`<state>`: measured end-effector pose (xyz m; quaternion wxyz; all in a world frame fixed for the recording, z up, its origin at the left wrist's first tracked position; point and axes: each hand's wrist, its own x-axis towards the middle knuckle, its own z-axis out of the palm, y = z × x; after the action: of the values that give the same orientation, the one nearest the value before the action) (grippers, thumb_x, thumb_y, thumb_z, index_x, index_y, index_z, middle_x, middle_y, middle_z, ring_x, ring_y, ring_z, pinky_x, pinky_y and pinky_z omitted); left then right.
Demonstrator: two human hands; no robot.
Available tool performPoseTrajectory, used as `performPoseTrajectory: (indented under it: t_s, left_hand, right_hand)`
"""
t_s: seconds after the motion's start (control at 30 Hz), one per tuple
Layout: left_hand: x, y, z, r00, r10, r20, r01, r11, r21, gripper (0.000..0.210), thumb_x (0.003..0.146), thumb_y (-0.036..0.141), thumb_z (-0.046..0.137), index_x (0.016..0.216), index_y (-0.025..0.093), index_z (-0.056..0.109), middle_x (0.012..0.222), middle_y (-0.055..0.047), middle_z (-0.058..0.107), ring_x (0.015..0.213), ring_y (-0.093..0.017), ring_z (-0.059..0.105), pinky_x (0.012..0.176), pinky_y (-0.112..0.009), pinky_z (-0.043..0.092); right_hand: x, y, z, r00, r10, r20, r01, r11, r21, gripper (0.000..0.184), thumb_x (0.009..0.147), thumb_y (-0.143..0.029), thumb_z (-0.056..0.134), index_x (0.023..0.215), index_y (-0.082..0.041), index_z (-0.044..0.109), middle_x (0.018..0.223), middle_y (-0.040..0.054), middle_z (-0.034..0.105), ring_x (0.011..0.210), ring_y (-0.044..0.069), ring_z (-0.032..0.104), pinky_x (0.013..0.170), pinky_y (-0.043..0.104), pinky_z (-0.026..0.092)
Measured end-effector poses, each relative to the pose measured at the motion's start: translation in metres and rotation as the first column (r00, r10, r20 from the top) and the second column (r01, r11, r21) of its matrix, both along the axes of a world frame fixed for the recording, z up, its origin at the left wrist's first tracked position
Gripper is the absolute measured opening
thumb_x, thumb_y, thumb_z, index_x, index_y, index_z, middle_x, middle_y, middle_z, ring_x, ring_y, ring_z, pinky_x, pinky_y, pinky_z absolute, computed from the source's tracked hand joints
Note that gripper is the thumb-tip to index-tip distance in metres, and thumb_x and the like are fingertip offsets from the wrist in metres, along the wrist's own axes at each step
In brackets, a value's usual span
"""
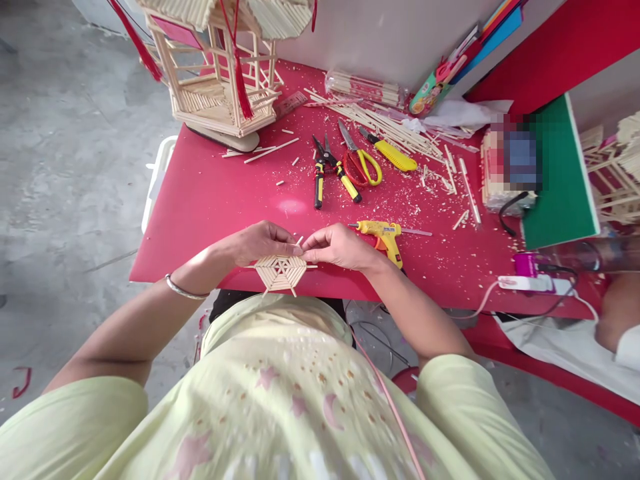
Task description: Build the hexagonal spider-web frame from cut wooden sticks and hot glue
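Observation:
A hexagonal lattice of pale wooden sticks [281, 275], like a spider web with spokes poking past its rim, is at the table's front edge. My left hand [260, 244] pinches its upper side between thumb and fingers. My right hand [337, 247] is closed in a pinch at the upper right corner, its fingertips meeting those of the left. One stick end rises between the two hands. Any small piece under the right fingertips is hidden. Right of that hand lies a yellow glue gun [384, 235], with a clear glue stick out its back.
On the red table [215, 193] lie pliers [331, 170], scissors [361, 160], a yellow utility knife [393, 152], loose sticks [395, 127] and scraps. A stick pavilion [220, 80] stands back left. A power strip [535, 285] and another person's arm [620, 310] are at right.

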<state>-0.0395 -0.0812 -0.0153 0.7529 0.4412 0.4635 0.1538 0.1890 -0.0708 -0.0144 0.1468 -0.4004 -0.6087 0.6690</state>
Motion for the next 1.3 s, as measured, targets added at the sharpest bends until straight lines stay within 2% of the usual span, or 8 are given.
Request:
performPoseTrajectory:
  t_s: [0.27, 0.77, 1.03, 1.3]
  left_hand:
    - [0.0006, -0.0007, 0.0028, 1.000, 0.003, -0.028, -0.003, 1.000, 0.003, 0.025, 0.062, 0.036, 0.092, 0.075, 0.018, 0.082, 0.063, -0.006, 0.072, 0.049, -0.016, 0.061, 0.044, -0.025, 0.043]
    - [-0.0005, 0.0002, 0.0024, 1.000, -0.012, -0.022, 0.012, 1.000, 0.001, 0.023, 0.064, 0.036, 0.091, 0.076, 0.018, 0.083, 0.062, -0.005, 0.072, 0.049, -0.015, 0.062, 0.044, -0.022, 0.045]
    - [0.0012, -0.0005, 0.0066, 1.000, 0.006, -0.019, -0.006, 1.000, -0.007, 0.022, 0.063, 0.034, 0.092, 0.073, 0.017, 0.082, 0.060, -0.005, 0.070, 0.046, -0.014, 0.059, 0.042, -0.022, 0.041]
    - [-0.0004, 0.0000, 0.0047, 0.999, -0.029, -0.016, 0.029, 0.999, 0.020, 0.025, 0.067, 0.039, 0.091, 0.076, 0.017, 0.083, 0.060, -0.004, 0.069, 0.046, -0.012, 0.058, 0.042, -0.019, 0.042]
  right_hand:
    - [0.0002, -0.0013, 0.0017, 1.000, 0.004, -0.005, -0.004, 1.000, -0.005, 0.026, 0.072, -0.036, 0.081, 0.088, -0.015, 0.080, 0.080, 0.0010, 0.077, 0.071, 0.013, 0.064, 0.069, 0.026, 0.047]
    - [0.0014, -0.0015, 0.0000, 1.000, 0.015, 0.025, -0.016, 0.999, 0.029, 0.026, 0.073, -0.036, 0.079, 0.089, -0.016, 0.081, 0.081, 0.0014, 0.078, 0.072, 0.014, 0.065, 0.070, 0.027, 0.048]
    - [0.0026, -0.0011, -0.0009, 0.999, 0.029, 0.032, -0.030, 0.999, 0.033, 0.027, 0.075, -0.037, 0.079, 0.092, -0.016, 0.081, 0.082, 0.0017, 0.078, 0.073, 0.015, 0.066, 0.070, 0.027, 0.048]
    - [0.0018, -0.0021, -0.0001, 0.999, 0.016, 0.030, -0.017, 1.000, 0.007, 0.026, 0.073, -0.037, 0.080, 0.090, -0.017, 0.081, 0.082, 0.0011, 0.078, 0.073, 0.015, 0.066, 0.071, 0.027, 0.048]
